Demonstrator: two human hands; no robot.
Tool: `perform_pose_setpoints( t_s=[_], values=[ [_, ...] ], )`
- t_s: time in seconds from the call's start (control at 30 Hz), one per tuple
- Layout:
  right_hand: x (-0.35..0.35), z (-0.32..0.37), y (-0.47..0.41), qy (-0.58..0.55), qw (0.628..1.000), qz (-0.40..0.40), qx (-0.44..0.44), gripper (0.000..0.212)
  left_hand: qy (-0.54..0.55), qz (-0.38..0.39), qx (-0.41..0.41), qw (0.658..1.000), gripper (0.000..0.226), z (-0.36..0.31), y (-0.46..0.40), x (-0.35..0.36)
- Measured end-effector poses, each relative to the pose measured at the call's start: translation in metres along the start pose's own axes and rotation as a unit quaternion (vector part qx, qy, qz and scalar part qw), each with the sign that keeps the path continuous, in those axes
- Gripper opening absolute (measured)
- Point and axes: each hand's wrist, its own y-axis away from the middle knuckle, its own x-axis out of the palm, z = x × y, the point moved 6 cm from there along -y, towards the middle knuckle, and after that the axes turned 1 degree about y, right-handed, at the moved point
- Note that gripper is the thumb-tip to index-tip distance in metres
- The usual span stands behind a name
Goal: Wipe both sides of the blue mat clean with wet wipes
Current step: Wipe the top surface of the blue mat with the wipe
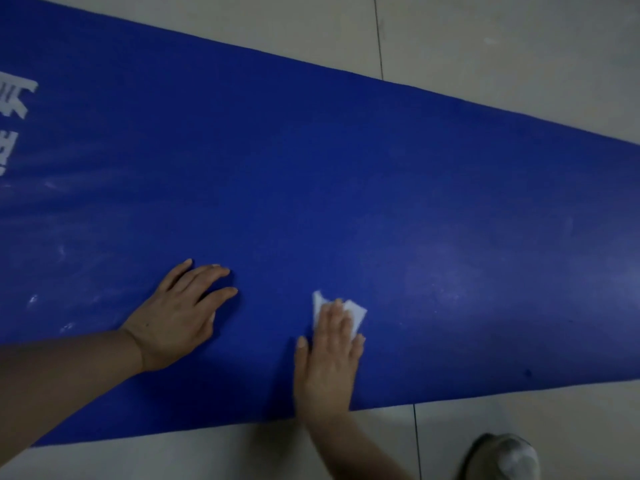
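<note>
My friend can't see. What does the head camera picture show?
A right hand presses a white wet wipe flat on a blue mat spread on a tiled floor. The left hand rests flat on the mat beside it.

Light: I see a dim, flat indoor scene with a cool cast; no source is in view.
Glare: a pale sheen lies on the blue mat (311,174) at the right of the frame.
Shadows: soft, faint ones under both forearms.
Focus: everything looks soft and smeared; the shoe (502,459) at lower right is blurriest.
Distortion: the mat's straight edges bow slightly toward the frame's borders.
</note>
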Motion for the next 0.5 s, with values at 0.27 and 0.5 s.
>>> perform_pose_setpoints(
  t_s=[0.27,0.5],
  values=[
    [-0.007,-0.036,-0.005,0.006,0.999,0.015,-0.043,0.064,-0.03,0.001,0.002,1.0,0.045,-0.003,-0.003,-0.003],
    [-0.002,-0.028,0.007,-0.001,0.998,0.02,-0.066,0.056,-0.001,-0.018,-0.13,0.991,0.062,-0.047,-0.016,-0.003]
  ],
)
